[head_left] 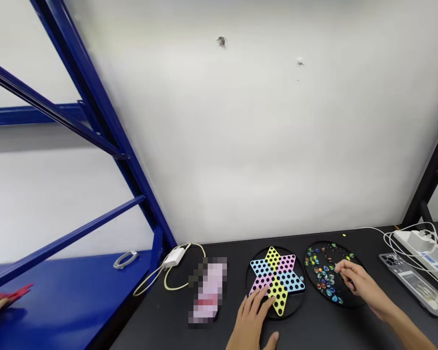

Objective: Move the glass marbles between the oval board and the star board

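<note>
The left hand [253,313] lies spread on the star board [276,276]. Right of the board, the right hand [355,278] pinches over a tray [346,297] of marbles [326,279]; can't tell if holding one.

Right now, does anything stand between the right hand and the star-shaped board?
Nothing tall is visible between them. Only loose marbles and the left rim of the round black tray lie between the right hand and the star-shaped board. The left hand is at the board's near left side, off that path.
</note>
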`<state>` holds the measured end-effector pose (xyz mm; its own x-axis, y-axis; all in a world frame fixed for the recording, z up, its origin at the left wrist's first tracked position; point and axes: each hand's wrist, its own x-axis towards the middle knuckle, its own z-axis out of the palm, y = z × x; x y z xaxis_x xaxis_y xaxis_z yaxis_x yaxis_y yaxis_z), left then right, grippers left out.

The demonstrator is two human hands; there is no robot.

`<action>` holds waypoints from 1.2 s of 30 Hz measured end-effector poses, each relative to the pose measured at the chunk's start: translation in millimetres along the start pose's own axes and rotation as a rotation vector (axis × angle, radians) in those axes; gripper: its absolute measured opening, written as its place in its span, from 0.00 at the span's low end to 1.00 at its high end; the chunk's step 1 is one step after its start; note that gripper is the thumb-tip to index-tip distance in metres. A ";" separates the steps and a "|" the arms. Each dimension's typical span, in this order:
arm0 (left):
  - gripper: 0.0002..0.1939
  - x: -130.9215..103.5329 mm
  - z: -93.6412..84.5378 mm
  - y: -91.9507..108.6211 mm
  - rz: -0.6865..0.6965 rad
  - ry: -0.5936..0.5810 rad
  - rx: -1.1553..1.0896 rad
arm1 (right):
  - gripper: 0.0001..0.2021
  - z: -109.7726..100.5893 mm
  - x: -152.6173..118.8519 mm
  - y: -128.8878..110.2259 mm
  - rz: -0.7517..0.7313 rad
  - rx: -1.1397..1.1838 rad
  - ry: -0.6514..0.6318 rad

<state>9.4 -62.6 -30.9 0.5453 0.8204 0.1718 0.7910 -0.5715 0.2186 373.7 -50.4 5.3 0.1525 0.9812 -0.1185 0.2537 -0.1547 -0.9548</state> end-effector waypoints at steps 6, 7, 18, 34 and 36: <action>0.33 0.3 3.0 -1.4 0.002 0.009 -0.012 | 0.11 22.9 -5.0 28.7 -0.141 -0.718 0.107; 0.33 0.2 3.3 -1.9 0.003 0.006 -0.022 | 0.12 24.4 -4.0 29.2 -0.144 -0.700 0.098; 0.33 -0.9 13.4 -7.1 0.002 -0.006 -0.020 | 0.18 -3.2 13.3 1.7 0.099 0.399 0.040; 0.32 -0.9 34.0 -7.2 -0.040 0.092 0.081 | 0.17 20.7 27.5 7.6 -0.046 0.073 0.007; 0.31 -0.2 34.9 -9.0 -0.046 0.105 0.083 | 0.18 12.8 37.0 -2.8 0.026 0.343 0.037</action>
<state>11.9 -57.1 -66.4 0.4791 0.8372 0.2636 0.8373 -0.5261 0.1490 366.4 -12.2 0.1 0.1905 0.9716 -0.1402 -0.0853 -0.1259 -0.9884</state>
